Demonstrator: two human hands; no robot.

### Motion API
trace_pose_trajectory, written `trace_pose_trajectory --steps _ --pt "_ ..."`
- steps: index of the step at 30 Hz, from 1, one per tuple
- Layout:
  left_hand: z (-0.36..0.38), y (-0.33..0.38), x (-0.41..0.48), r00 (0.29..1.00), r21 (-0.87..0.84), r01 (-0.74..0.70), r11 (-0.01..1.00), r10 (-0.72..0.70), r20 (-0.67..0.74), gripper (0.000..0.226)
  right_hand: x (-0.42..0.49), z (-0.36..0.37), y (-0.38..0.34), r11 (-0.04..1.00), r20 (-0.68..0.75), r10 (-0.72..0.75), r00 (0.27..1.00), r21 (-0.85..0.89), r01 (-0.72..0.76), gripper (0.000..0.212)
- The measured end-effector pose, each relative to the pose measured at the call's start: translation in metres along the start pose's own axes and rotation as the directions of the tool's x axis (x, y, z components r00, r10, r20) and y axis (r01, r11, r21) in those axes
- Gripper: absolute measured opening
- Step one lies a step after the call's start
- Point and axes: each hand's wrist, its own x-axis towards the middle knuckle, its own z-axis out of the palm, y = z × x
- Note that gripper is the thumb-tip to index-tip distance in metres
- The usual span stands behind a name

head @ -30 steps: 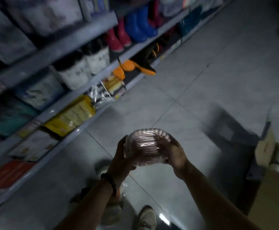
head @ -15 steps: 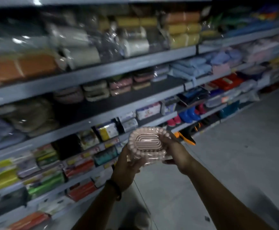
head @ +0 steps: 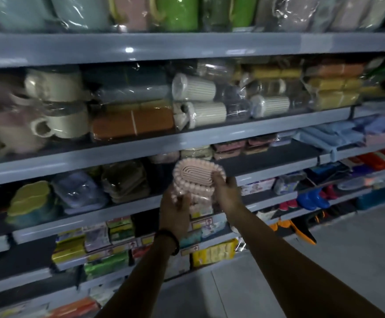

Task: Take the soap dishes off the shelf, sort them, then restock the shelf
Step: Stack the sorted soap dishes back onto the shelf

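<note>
The shelf (head: pixel 285 157) lies bare right of stacked soap dishes (head: pixel 229 149).

You hold a stack of pink soap dishes (head: pixel 196 177) just in front of the grey shelf (head: pixel 278 168), left hand (head: pixel 175 210) gripping its lower end, right hand (head: pixel 227 191) gripping its right side; more wrapped dishes (head: pixel 228 149) sit on that shelf

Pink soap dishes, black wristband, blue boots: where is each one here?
pink soap dishes (head: pixel 195 177), head view, on the top dish's grooved centre.
black wristband (head: pixel 173 239), head view, on the band across the left wrist.
blue boots (head: pixel 311 199), head view, on the nearest boot's shaft.
</note>
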Motion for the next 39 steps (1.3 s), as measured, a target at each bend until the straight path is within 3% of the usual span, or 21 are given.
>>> trace_pose_trajectory --steps 6,11,15,21,25,29,33,39 --pt "-0.002 -0.022 0.065 0.995 0.058 0.085 0.995 -0.082 -0.061 0.075 0.048 0.051 -0.021 1.000 -0.122 0.023 0.992 -0.004 -0.024 0.057" --pt "-0.008 0.002 0.084 0.977 -0.002 0.180 0.984 -0.179 -0.118 0.058 0.089 0.082 -0.028 0.995 -0.123 0.043 0.991 -0.087 -0.053 0.088" --pt "-0.009 -0.002 0.094 0.974 -0.037 0.186 0.982 -0.189 -0.126 0.050 0.091 0.094 -0.042 0.981 -0.108 0.077 0.991 -0.168 -0.094 0.067" --pt "-0.015 -0.015 0.100 0.963 -0.087 0.232 0.969 -0.241 -0.120 0.065 0.220 0.128 0.059 0.978 0.022 0.122 0.992 -0.173 -0.117 0.102" --pt "-0.023 -0.016 0.095 0.967 -0.135 0.211 0.968 -0.227 -0.113 0.074 0.157 0.129 0.018 0.988 0.158 0.147 0.977 -0.074 -0.137 0.089" --pt "-0.022 -0.026 0.088 0.967 -0.164 0.197 0.967 -0.219 -0.133 0.098 0.094 0.116 -0.026 0.992 0.146 0.129 0.981 -0.012 -0.129 0.041" --pt "-0.019 -0.039 0.079 0.977 -0.176 0.117 0.977 -0.145 -0.156 0.083 0.095 0.100 -0.014 0.999 0.009 0.022 1.000 -0.038 -0.022 0.073" --pt "-0.018 -0.007 0.046 0.972 -0.221 0.163 0.962 -0.195 -0.132 0.076 0.068 0.077 -0.006 0.999 0.006 0.024 1.000 -0.026 -0.023 0.060"
